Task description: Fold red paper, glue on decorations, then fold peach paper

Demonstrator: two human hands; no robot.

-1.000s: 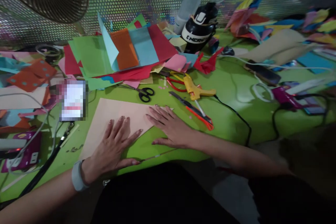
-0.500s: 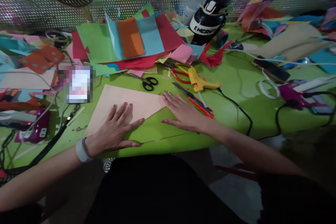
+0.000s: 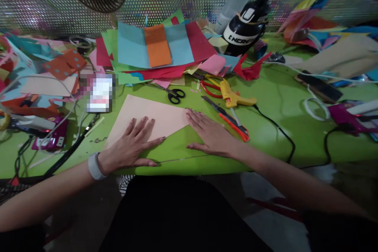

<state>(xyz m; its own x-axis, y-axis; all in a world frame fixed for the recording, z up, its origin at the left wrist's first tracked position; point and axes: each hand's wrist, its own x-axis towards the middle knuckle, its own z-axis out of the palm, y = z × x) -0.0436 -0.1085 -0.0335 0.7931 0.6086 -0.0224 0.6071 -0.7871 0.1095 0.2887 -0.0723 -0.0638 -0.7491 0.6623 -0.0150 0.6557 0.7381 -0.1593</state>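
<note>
left hand (image 3: pixel 130 143): spread on paper (image 3: pixel 162 120) | right hand (image 3: pixel 211 134): open on its right corner | neither gripping; likely pinning it flat

"ENERGY" on the white-banded black bottle (image 3: pixel 245 27)

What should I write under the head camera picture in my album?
Left hand spread on pale pink paper, right hand at its corner, scissors lying beyond.
</note>
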